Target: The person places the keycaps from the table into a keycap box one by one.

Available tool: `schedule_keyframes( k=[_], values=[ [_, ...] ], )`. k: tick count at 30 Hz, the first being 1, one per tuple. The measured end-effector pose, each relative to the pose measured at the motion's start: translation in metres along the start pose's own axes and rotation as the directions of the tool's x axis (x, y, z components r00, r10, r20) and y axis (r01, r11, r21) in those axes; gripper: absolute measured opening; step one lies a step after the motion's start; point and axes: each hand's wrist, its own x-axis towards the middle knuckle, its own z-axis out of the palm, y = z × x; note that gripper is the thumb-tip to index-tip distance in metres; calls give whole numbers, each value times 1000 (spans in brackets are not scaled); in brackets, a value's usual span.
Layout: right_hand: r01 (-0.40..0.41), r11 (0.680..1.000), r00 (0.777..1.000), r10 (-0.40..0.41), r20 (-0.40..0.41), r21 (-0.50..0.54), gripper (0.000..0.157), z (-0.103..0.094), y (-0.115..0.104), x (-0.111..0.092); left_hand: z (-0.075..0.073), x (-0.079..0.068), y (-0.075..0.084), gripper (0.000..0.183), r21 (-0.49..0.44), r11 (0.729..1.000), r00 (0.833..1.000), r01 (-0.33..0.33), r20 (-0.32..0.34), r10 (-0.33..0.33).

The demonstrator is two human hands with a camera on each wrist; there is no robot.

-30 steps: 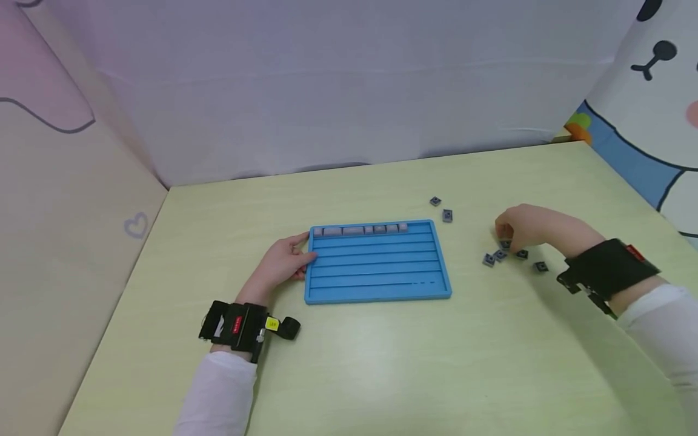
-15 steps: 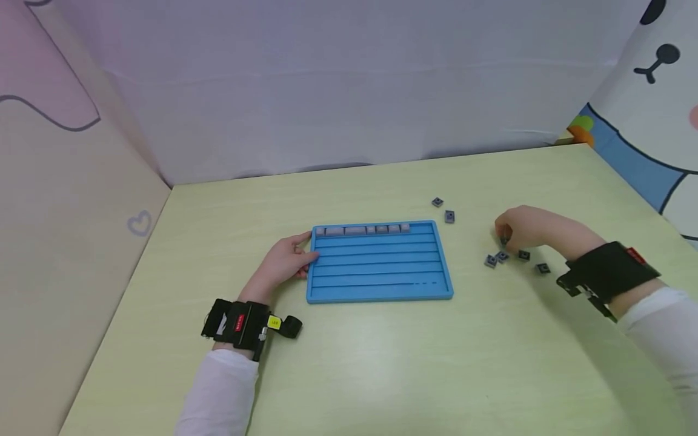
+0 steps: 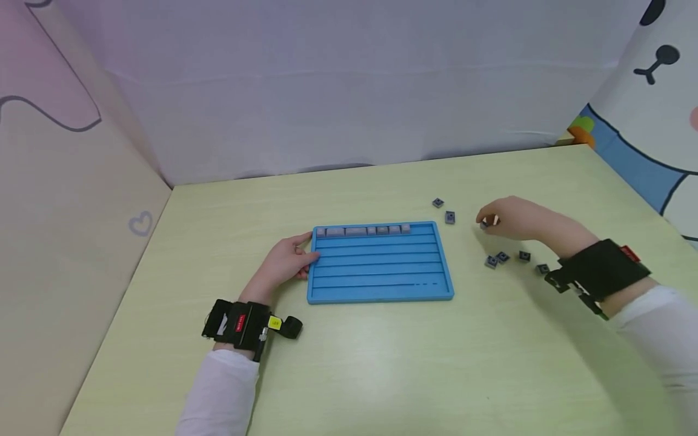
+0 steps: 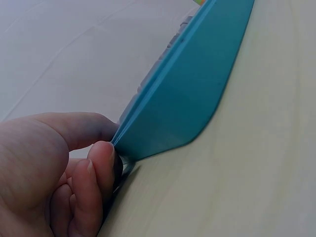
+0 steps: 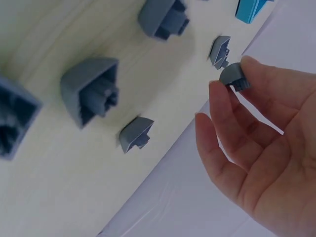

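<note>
My left hand [image 3: 283,263] pinches the left edge of a blue ridged keycap tray [image 3: 382,257], thumb on the rim. Along the tray's top row sit several grey keycaps [image 3: 355,231], reaching from the left end past the middle. Off to the right, my right hand [image 3: 515,218] holds one grey keycap [image 5: 234,77] between thumb and fingertips, lifted off the table. In the right wrist view its stem side partly shows. Below that hand lie several loose keycaps [image 3: 503,257], hollow side up.
Two more loose keycaps [image 3: 449,217] lie between the tray's upper right corner and the right hand. All this is on a pale wooden table [image 3: 376,363]. A white cloth wall [image 3: 349,91] stands behind it, with printed panels at both sides.
My right hand has picked a keycap from the loose group, lifting it and moving left and away from me. The left hand and tray have stayed in place.
</note>
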Motion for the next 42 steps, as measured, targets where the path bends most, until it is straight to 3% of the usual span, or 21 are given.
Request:
schedule_keyframes(
  k=[12,23,31,35,42],
  values=[
    [85,989,982,-62,-179,124,19,2,-27,13,-1,-1,2,65,18,1000,1000,2,-6,-2],
    [85,975,979,-43,-201,207,15,5,-33,19,-1,-2,4,64,14,1000,1000,-7,-3,7],
    [119,974,970,-73,-230,191,13,10,-36,24,-1,-3,4,64,14,1000,1000,-5,-3,5],
    [129,976,966,-85,-246,173,20,11,-39,24,-1,-3,4,64,6,1000,1000,-3,-1,3],
    [94,982,965,-50,-258,164,24,11,-44,27,-1,-3,5,64,1,1000,1000,-2,-2,2]
  ],
)
